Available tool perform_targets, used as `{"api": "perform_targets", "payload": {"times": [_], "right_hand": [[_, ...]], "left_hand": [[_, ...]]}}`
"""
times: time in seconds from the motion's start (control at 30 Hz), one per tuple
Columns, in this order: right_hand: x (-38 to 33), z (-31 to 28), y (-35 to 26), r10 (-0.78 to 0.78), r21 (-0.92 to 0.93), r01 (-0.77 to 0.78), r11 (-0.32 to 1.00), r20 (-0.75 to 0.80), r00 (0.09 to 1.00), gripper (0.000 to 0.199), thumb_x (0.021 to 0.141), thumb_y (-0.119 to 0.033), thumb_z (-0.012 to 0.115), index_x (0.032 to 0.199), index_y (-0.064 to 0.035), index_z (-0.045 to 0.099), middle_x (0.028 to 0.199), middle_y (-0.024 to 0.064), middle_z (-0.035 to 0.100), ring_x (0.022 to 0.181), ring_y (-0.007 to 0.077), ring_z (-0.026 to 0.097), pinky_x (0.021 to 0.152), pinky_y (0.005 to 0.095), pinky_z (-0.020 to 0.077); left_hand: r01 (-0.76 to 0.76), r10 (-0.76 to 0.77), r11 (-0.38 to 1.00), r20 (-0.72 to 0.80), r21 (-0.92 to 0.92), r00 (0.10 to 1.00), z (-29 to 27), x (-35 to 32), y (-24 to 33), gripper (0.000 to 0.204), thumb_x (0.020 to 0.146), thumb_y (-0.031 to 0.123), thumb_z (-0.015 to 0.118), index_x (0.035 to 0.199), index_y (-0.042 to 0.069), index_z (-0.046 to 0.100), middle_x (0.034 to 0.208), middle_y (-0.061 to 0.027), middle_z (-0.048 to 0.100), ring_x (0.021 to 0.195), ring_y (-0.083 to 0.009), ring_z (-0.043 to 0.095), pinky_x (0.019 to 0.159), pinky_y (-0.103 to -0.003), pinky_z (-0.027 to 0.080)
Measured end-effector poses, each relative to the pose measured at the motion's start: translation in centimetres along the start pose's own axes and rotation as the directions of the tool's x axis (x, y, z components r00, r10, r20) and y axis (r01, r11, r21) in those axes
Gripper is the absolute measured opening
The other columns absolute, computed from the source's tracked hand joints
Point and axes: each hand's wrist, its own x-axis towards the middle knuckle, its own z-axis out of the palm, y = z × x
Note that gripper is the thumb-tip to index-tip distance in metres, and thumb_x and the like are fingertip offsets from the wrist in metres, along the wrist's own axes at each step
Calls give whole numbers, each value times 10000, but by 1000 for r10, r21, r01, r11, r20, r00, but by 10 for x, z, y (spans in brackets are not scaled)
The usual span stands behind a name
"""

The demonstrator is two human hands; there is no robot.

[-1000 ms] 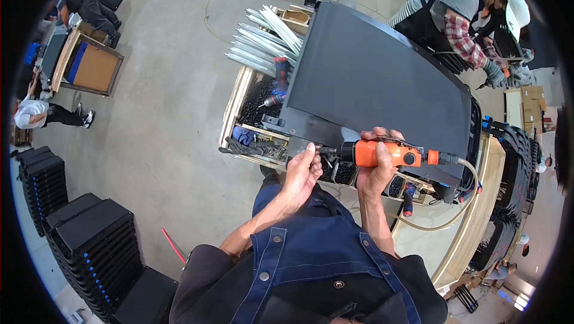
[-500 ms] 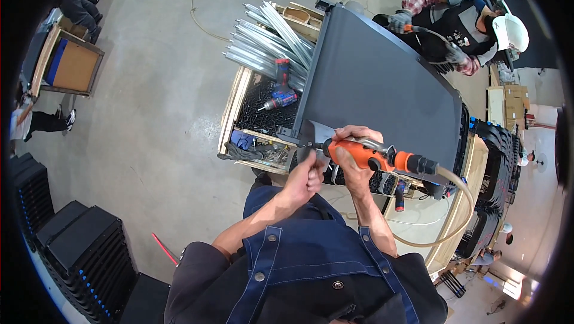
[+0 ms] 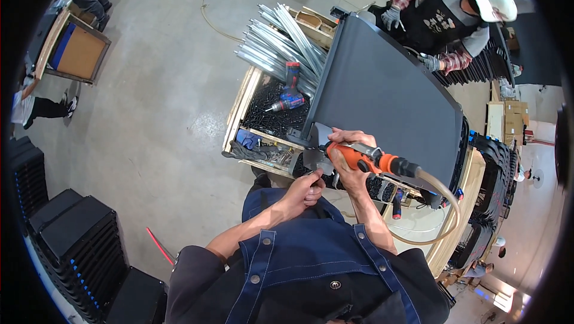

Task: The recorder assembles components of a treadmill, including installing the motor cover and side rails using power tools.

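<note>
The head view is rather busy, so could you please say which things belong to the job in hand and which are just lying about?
Seemingly in use:
orange tool in the right hand
hose
large dark panel

Apparently lying about:
red-and-blue drill
silver tubes
stacked black panels

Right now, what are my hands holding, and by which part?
Your right hand grips the orange tool around its body, ahead of the end where the hose joins. Whether your left hand holds anything cannot be told.
</note>
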Motion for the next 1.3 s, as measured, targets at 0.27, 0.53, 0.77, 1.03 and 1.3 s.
{"api": "perform_targets", "payload": {"times": [0.27,0.53,0.77,1.03,1.3], "right_hand": [[-23,-28,-31,107,69,-105,992,-33,994,582,779,58,787,1289,-65,534,1339,176,547,1116,284,679,947,433,576],[-164,-171,-61,390,12,-542,840,-709,588,546,779,16,790,1261,-14,536,975,64,667,923,150,663,854,325,556],[-316,-344,-83,141,-2,-712,702,-980,142,260,856,-108,788,961,-50,558,841,-9,561,745,94,527,710,294,488],[-408,-607,7,138,58,-628,776,-987,78,334,828,-177,859,974,-52,586,871,-17,602,788,84,551,728,261,476],[-502,-780,194,404,162,-739,654,-900,161,312,726,-52,796,1015,-55,679,827,29,677,786,116,632,700,305,522]], "left_hand": [[-25,28,987,-18,160,999,1,7,-21,377,1084,374,491,1033,26,626,726,29,508,630,-91,506,565,-241,418],[192,-193,963,-18,191,981,-4,92,-80,474,998,-75,475,1468,-36,430,1387,-219,552,1198,-323,630,1007,-388,567],[335,-272,897,-236,289,933,18,245,-196,449,966,-75,534,1407,-81,451,1379,-242,505,1217,-357,610,1060,-441,529],[185,50,943,-665,277,745,-21,392,-265,350,1012,158,598,1334,40,529,1319,-245,548,1143,-395,620,999,-478,571],[247,-80,927,-497,281,864,19,351,-286,224,940,215,730,1090,51,698,1072,-136,726,995,-320,682,927,-441,571]]}}
